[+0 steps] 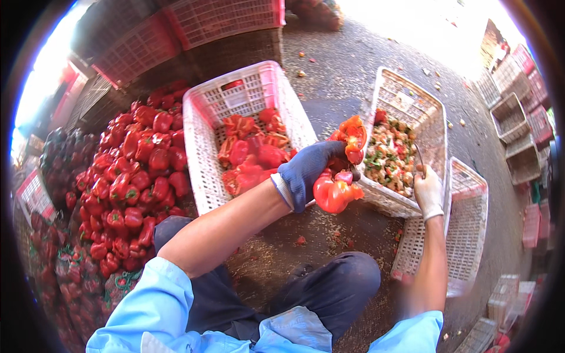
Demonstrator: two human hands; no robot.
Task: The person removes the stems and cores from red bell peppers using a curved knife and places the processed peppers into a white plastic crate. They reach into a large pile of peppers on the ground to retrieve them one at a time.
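My left hand (307, 172), in a blue glove, is closed around a cut-open red bell pepper (334, 195), its pieces sticking out above and below the fingers. In my right hand (429, 192), in a white glove, is a knife (419, 155) with a thin, curved blade; the fist hides its handle. A white crate (199, 162) left of my left hand holds cut red pepper pieces (256, 154). Between and beyond my hands stands another white crate (433, 132) with pepper cores and trimmings (389, 154), the right hand at its near right edge.
Whole red peppers (132, 176) lie in a large heap on the left, beside net sacks (73, 270) of more. An extra white crate (468, 229) sits behind my right forearm. Stacked crates (223, 20) rise at the back left. Scraps litter the dark floor (321, 235).
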